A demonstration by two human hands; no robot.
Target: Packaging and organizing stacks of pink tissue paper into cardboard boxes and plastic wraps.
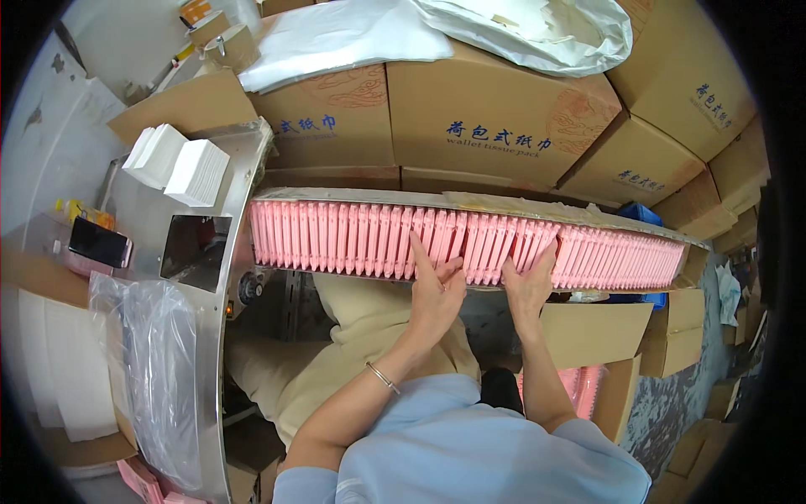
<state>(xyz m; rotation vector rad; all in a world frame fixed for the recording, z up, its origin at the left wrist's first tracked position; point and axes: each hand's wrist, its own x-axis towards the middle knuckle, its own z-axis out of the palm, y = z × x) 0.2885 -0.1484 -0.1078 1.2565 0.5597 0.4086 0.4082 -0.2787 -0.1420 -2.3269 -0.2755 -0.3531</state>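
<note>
A long row of thin pink tissue packs (336, 239) stands on edge, packed side by side in a narrow trough in front of me. My left hand (438, 290) is at the middle of the row, its forefinger and thumb spread around a bunch of packs. To its right, my right hand (529, 286) spans another bunch, thumb on the left and fingers on the right. Narrow dark gaps show in the row near both hands. The packs press closer together toward the right end. Some fingertips are hidden among the packs.
Left is a metal worktop (193, 315) with white tissue stacks (197, 172), a square opening, a phone (99, 242) and clear plastic film (159, 370). Cardboard boxes (495, 109) stand behind the trough, white bags (344, 42) on top. An open carton (621, 391) with pink packs sits below right.
</note>
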